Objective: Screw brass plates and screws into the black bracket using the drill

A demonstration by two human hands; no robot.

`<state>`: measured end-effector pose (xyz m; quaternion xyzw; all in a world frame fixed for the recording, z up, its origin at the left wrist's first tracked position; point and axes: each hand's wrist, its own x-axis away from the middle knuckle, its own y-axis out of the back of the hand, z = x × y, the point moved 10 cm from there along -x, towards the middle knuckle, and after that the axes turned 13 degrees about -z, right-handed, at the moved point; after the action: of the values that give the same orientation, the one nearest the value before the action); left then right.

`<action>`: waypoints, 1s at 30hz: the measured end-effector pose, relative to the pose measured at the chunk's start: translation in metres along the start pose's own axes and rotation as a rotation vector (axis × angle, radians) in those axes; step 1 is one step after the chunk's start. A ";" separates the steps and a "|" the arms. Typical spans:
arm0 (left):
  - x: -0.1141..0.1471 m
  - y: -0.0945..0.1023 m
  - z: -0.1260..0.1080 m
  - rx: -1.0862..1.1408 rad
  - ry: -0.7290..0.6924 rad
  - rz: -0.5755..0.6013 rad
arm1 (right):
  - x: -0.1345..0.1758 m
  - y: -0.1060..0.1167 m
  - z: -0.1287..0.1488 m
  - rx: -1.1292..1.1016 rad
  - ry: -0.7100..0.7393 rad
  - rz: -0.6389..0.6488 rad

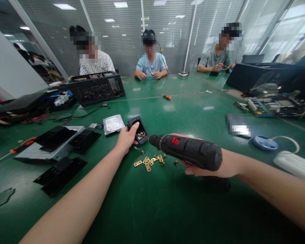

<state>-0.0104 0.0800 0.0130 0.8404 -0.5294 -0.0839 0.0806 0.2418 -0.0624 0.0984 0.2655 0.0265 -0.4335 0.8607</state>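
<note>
My left hand [128, 137] grips a small black plastic box [142, 127] by its near left side, thumb over the rim. Small brass-coloured parts lie inside the box. In my right hand [193, 169] is a black cordless drill [185, 149] with a red switch, its nose pointing left at the box. The bit's tip is at the box's lower right edge; whether it touches a screw I cannot tell. Several brass plates [147, 162] and loose screws [176, 163] lie on the green table below the box. A silver hard drive [113, 124] rests just left of it.
Black plastic panels [63, 173], a grey metal case [27, 154] and an orange-handled screwdriver [22, 145] lie at left. A computer chassis [96, 88] stands farther back. An orange tool [167, 97] lies mid-table. A phone [237, 125] and circuit boards [271, 105] are at right. Several people sit around.
</note>
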 end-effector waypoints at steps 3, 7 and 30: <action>0.000 0.000 0.000 -0.001 0.000 0.001 | 0.000 0.001 -0.001 -0.015 0.013 -0.019; 0.000 0.000 0.000 0.000 -0.009 0.001 | 0.001 0.000 -0.001 -0.024 0.016 -0.013; 0.001 -0.001 -0.001 -0.013 -0.010 0.005 | 0.001 -0.002 0.000 -0.050 0.014 -0.001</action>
<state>-0.0091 0.0793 0.0140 0.8381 -0.5313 -0.0914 0.0837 0.2407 -0.0640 0.0975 0.2470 0.0433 -0.4313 0.8667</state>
